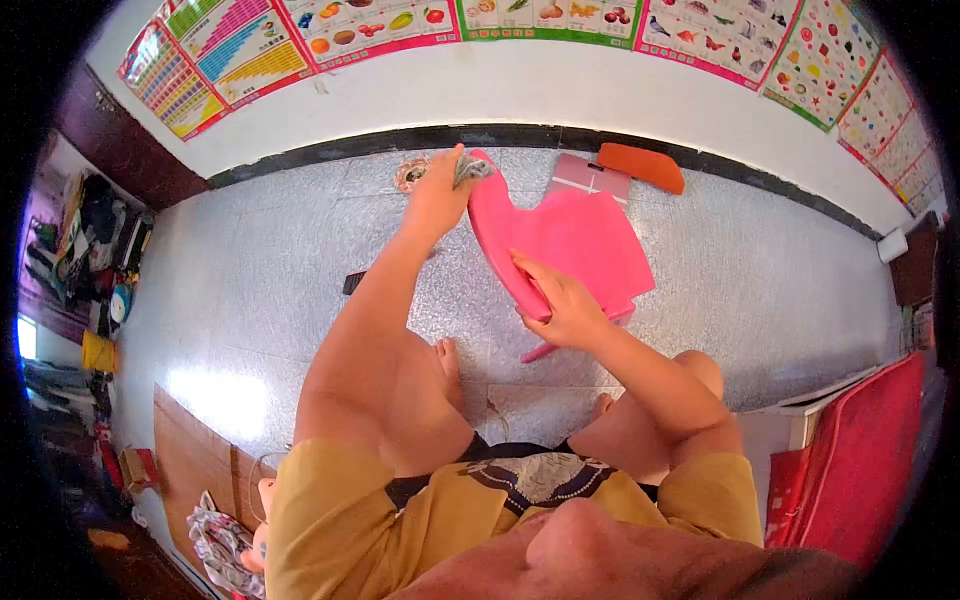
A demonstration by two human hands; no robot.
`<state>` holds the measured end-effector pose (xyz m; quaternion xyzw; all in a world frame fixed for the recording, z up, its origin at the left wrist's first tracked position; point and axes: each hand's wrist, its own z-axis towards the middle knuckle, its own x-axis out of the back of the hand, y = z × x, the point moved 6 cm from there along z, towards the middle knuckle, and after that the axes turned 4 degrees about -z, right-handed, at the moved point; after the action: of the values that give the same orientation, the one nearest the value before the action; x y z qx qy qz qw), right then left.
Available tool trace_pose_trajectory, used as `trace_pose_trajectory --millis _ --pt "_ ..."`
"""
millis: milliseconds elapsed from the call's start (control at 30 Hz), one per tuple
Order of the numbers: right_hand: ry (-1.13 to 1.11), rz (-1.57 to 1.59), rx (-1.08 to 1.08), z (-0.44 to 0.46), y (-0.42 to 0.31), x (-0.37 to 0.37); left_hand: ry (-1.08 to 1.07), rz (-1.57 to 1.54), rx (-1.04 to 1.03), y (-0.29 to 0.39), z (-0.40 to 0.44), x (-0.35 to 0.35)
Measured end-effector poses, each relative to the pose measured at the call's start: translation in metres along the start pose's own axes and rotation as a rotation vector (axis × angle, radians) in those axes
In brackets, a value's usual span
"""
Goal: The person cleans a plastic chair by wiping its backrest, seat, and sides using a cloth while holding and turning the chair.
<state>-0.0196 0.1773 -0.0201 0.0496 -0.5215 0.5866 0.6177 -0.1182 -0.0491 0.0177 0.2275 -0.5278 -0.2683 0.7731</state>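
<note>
Head view: facing the person (325,510), a curved pink plastic chair (590,245) looks light, stiff, slick. Its rim (488,235) suits gripping: right hand (568,308) fingers clasp it, left hand (440,195) fingers clutch crumpled grey cloth (474,168) there.

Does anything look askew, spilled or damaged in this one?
The pink chair is tilted, but the right hand grips it, so that seems deliberate. The orange piece sits askew near the wall, overlapping the pink panel in this view. No spill or damage is evident.
</note>
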Motion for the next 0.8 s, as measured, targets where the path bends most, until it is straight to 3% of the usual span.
trace_pose_trajectory --millis 67,167,267,367,467,567,633,767,800 --pt "0.007 -0.016 0.008 0.000 0.000 0.000 -0.147 -0.120 0.050 0.020 -0.005 0.002" --pt "0.023 -0.048 0.035 -0.001 0.003 -0.001 -0.061 0.008 -0.110 0.035 -0.030 -0.001" --pt "0.008 -0.075 0.022 -0.001 0.004 -0.001 -0.098 -0.065 -0.174 0.057 -0.054 0.006" --pt "0.007 -0.093 0.011 -0.001 0.000 0.003 -0.357 0.003 -0.287 0.073 -0.066 0.011" --pt "0.030 -0.096 0.041 0.000 0.001 0.003 -0.472 -0.121 -0.329 0.076 -0.074 0.019" --pt "0.059 -0.099 0.089 -0.001 0.002 0.000 -0.470 -0.111 -0.351 0.059 -0.066 0.015" --pt "0.064 -0.100 0.109 0.000 0.001 0.001 -0.390 -0.121 -0.237 0.047 -0.056 0.012" --pt "0.008 -0.093 0.070 0.003 0.000 0.003 -0.040 0.044 -0.203 0.010 -0.021 0.002" --pt "-0.012 -0.090 0.050 0.004 0.000 0.003 -0.063 -0.075 -0.061 0.001 -0.008 0.002"
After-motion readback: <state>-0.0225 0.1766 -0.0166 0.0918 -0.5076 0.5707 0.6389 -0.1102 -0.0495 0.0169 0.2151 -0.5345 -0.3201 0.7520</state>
